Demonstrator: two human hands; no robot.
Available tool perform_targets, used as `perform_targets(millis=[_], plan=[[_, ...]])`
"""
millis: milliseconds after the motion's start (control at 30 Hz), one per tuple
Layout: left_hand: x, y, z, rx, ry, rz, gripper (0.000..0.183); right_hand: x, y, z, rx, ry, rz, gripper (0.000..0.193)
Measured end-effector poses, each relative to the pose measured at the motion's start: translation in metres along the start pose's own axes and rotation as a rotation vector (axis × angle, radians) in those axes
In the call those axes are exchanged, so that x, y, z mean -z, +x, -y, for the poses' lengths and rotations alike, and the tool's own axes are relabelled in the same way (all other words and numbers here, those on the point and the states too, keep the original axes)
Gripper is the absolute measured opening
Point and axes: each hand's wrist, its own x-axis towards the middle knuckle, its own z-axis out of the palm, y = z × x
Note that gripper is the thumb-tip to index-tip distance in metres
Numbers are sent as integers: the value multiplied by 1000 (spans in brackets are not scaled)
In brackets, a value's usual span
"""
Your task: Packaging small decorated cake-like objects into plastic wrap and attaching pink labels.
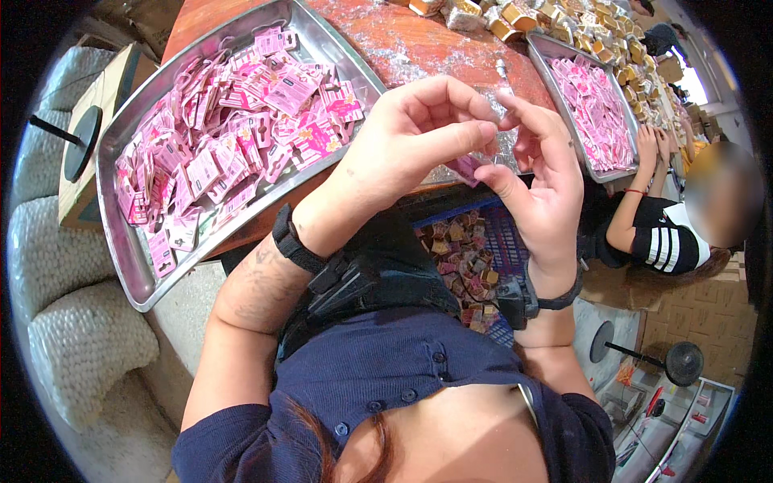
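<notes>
Head view: the left hand (390,153) and right hand (543,181) face each other, fingers curled; from where I stand, I cannot tell which fingertips pinch. A pink piece (465,170) shows between them, near the table (403,24) edge. Left: a steel tray (138,266) heaped with pink cards (241,113). Below: a blue basket (509,241). Right: a second tray (612,174), a co-worker's hands (649,149) near its corner. Beyond: gold blocks (515,14).

- Your trays (133,270): smooth, shiny metal.
- Your cards (286,90): printed paperboard with a slight gloss.
- Your table (366,36): glossy wood, roughened by flecks.
- Your top (378,342): matt, ribbed cloth; its buttons (409,396) look smooth and glossy.
- Your straps (291,251): matt, cloth-like.
- Your basket (507,245): plastic.
- Your box (101,153): matt cardboard.
- Bundles (56,249) beside you: pebbly, plastic-looking wrap.
</notes>
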Motion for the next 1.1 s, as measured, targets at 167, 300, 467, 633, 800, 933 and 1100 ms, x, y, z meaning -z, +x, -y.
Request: perform_targets(millis=[167, 300, 467, 633, 800, 933, 1100], plan=[[5, -2, -3, 76, -7, 65, 14, 3, -7, -7, -105, 183, -55, 16], [2, -5, -6, 190, 53, 63, 15, -2, -4, -9, -64, 119, -100, 11], [-1, -6, 2, 99, -100, 5, 15, -11, -1, -7, -10, 4, -152, 8], [4, -8, -2, 48, -153, -19, 16, -19, 16, 0, 30, 44, -125, 7], [13, -7, -14, 174, -284, 17, 18, -12, 41, -1, 415, -199, 75, 12], [21, -7, -25, 253, -299, -62, 17, -11, 63, -17, 557, -221, 146, 20], [38, -9, -32, 305, -295, 59, 15, -12, 87, -25, 877, -241, 267, 22]])
